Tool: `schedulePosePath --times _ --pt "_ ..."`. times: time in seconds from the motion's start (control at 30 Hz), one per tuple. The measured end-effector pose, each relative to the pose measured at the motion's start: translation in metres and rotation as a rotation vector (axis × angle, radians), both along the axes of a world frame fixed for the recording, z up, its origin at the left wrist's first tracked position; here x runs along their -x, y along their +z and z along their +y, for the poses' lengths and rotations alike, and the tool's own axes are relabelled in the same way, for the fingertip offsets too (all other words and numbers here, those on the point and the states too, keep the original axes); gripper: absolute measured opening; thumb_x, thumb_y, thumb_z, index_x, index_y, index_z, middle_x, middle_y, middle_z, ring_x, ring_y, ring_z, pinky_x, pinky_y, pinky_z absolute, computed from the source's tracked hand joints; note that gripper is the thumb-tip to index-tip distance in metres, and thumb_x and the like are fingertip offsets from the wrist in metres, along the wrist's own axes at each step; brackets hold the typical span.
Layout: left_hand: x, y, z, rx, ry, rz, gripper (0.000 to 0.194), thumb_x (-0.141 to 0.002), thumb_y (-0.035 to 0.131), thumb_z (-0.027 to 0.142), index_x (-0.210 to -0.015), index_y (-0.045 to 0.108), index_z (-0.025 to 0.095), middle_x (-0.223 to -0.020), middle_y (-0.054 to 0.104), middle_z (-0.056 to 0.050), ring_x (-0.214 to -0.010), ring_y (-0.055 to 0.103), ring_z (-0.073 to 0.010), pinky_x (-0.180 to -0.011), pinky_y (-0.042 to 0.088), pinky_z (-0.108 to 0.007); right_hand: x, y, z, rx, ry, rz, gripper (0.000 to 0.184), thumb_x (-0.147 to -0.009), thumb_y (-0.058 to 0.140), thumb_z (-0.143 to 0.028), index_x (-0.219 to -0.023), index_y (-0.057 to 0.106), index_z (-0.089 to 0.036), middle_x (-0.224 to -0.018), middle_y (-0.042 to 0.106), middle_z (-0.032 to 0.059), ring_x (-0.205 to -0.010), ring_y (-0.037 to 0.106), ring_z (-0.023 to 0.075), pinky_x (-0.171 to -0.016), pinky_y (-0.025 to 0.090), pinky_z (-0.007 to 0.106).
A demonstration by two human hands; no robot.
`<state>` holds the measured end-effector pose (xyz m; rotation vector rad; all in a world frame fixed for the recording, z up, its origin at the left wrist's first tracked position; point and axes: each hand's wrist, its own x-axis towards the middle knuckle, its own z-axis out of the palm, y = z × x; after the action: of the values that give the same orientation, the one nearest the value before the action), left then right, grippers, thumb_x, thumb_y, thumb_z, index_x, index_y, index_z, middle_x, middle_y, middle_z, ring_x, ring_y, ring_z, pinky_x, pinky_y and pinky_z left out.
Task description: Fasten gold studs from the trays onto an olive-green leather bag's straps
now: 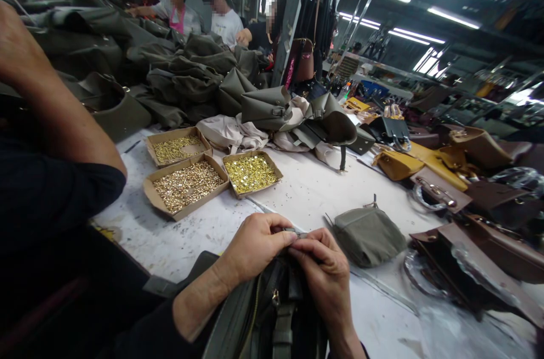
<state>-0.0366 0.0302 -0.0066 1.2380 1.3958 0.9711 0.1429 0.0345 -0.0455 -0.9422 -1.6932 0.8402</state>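
Observation:
A dark olive bag (pixel 276 313) with a zipper and a strap lies below my hands at the front edge of the table. My left hand (pixel 255 246) and my right hand (pixel 325 263) meet above it. Both are closed, thumbs and fingers pinching a narrow olive strap (pixel 297 231) between them. Whether a small metal part sits in the pinch is hidden by the fingertips. To the right of my right hand lies a small olive pouch (pixel 369 234), apart from it.
Beyond my hands stand cardboard trays of small metal studs: a copper one (pixel 187 186), a gold one (pixel 253 173) and another (pixel 178 145). Olive bags (pixel 182 81) pile up behind. Brown and yellow bags (pixel 429 163) crowd the right. A co-worker's arm (pixel 59 98) reaches in at left.

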Motion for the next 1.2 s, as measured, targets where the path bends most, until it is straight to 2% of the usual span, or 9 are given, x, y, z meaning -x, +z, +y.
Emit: schedulePosePath --times 0.43,0.5,0.6,0.67,0.93,1.07,1.2 --pt "0.0 0.0 0.001 0.042 0.003 -0.035 0.033 -0.075 0.069 0.039 -0.093 0.082 0.014 -0.083 0.079 -0.006 -0.075 0.066 -0.0202 -0.068 0.048 -0.029 0.002 0.0 -0.002 0.05 -0.037 0.001 0.013 -0.089 0.074 -0.018 -0.087 0.081 -0.029 -0.083 0.059 0.0009 -0.079 0.058 0.0174 -0.067 0.047 0.028" --pt "0.001 0.001 0.002 0.049 0.008 -0.047 0.033 -0.074 0.07 0.039 -0.092 0.081 0.014 -0.085 0.079 -0.007 -0.078 0.067 -0.0209 -0.071 0.049 -0.029 0.003 0.001 -0.002 0.122 -0.062 0.013 0.006 -0.086 0.077 -0.019 -0.085 0.076 -0.025 -0.082 0.058 -0.0003 -0.076 0.057 0.0167 -0.067 0.046 0.027" --pt "0.003 0.002 0.003 0.059 0.008 -0.044 0.034 -0.072 0.071 0.039 -0.093 0.082 0.014 -0.087 0.08 -0.007 -0.082 0.068 -0.022 -0.074 0.05 -0.03 0.006 0.004 0.0 0.266 -0.104 0.07 0.019 -0.079 0.081 -0.021 -0.085 0.064 -0.023 -0.076 0.056 -0.0043 -0.068 0.052 0.0146 -0.063 0.043 0.025" --pt "0.004 0.003 0.003 0.055 0.002 -0.045 0.034 -0.072 0.071 0.039 -0.093 0.082 0.014 -0.089 0.08 -0.007 -0.084 0.069 -0.0225 -0.076 0.05 -0.03 0.008 0.006 0.001 0.306 -0.096 0.084 0.021 -0.079 0.08 -0.024 -0.084 0.06 -0.023 -0.075 0.054 -0.0051 -0.068 0.051 0.0144 -0.062 0.042 0.025" --pt "0.002 0.004 0.004 0.006 0.01 -0.036 0.033 -0.073 0.068 0.038 -0.092 0.081 0.014 -0.092 0.081 -0.007 -0.089 0.071 -0.0242 -0.083 0.052 -0.032 0.014 0.009 0.005 0.225 -0.073 -0.01 0.014 -0.083 0.072 -0.018 -0.082 0.059 -0.022 -0.077 0.052 -0.0042 -0.071 0.047 0.0152 -0.065 0.038 0.026" --pt "0.003 0.006 0.003 -0.01 -0.001 0.006 0.032 -0.075 0.068 0.037 -0.093 0.081 0.014 -0.095 0.081 -0.008 -0.092 0.072 -0.025 -0.086 0.052 -0.033 0.015 0.009 0.003 0.171 -0.047 -0.059 0.017 -0.087 0.068 -0.017 -0.075 0.056 -0.021 -0.075 0.055 -0.0034 -0.071 0.048 0.0155 -0.065 0.037 0.026" --pt "0.005 0.009 -0.001 -0.006 -0.029 0.079 0.032 -0.075 0.069 0.033 -0.099 0.081 0.015 -0.101 0.081 -0.007 -0.097 0.072 -0.0255 -0.089 0.053 -0.033 0.011 0.009 0.0 0.178 -0.066 -0.041 0.017 -0.085 0.071 -0.016 -0.074 0.059 -0.021 -0.073 0.058 -0.0035 -0.069 0.051 0.0151 -0.065 0.038 0.026"
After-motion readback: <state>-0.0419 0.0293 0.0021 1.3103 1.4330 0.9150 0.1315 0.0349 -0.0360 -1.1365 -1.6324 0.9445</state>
